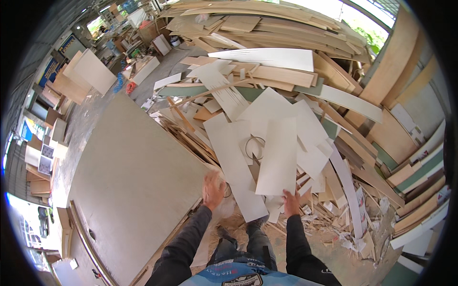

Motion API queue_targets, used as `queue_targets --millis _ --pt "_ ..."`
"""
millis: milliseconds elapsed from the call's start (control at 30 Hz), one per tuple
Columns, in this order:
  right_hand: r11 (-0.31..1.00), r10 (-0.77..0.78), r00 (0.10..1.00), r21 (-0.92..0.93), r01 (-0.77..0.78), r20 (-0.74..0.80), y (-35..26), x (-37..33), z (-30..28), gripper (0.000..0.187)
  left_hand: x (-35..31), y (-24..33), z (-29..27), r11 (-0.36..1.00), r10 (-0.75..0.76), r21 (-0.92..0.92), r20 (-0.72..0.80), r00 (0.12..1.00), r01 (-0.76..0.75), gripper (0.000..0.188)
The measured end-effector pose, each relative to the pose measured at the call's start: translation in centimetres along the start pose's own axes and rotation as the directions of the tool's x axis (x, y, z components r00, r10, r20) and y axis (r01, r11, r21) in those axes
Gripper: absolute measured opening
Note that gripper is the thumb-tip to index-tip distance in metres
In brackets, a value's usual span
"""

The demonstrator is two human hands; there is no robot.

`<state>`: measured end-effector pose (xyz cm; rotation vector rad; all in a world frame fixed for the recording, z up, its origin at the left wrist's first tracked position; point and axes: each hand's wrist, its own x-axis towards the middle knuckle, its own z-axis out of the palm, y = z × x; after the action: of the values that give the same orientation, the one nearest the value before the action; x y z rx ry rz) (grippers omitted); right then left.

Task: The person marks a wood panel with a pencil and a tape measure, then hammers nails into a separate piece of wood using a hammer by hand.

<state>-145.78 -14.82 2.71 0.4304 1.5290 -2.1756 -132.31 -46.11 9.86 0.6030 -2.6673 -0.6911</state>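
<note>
My right hand (291,204) pinches the near right corner of a white rectangular panel (278,155), which slants away from me over the scrap pile. My left hand (213,190) is open, its fingers stretched forward beside the edge of a large grey-beige board (138,176). I cannot tell whether it touches that board. Between my hands lies a longer white strip (234,171), its near end close to my feet. A thin curled band (255,148) loops on the pile between the strip and the held panel.
Wood offcuts and white sheets (267,107) heap up ahead. Long stacked boards (286,24) stand behind them. Panels lean on the right wall (422,186). Broken scraps (329,217) litter the floor at my right. A workbench (143,69) with coiled hoses is far left.
</note>
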Motion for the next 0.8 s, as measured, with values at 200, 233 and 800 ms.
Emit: queue_targets --millis 200,233,800 --pt "0.969 0.105 0.981 0.205 -0.138 0.164 1.5 13.6 5.6 0.036 3.2 -3.4 -1.1 0.913 -0.114 0.403 0.110 0.987 0.061 0.067" --pt "0.970 0.098 0.985 0.208 -0.127 0.144 2.4 15.5 6.2 0.034 3.3 -3.2 -0.8 0.898 -0.134 0.434 0.118 0.984 0.070 0.068" --pt "0.202 0.189 0.927 -0.911 -0.360 -0.324 35.5 17.1 -14.6 0.076 5.5 -1.2 0.0 0.853 -0.214 0.509 0.141 0.967 0.114 0.045"
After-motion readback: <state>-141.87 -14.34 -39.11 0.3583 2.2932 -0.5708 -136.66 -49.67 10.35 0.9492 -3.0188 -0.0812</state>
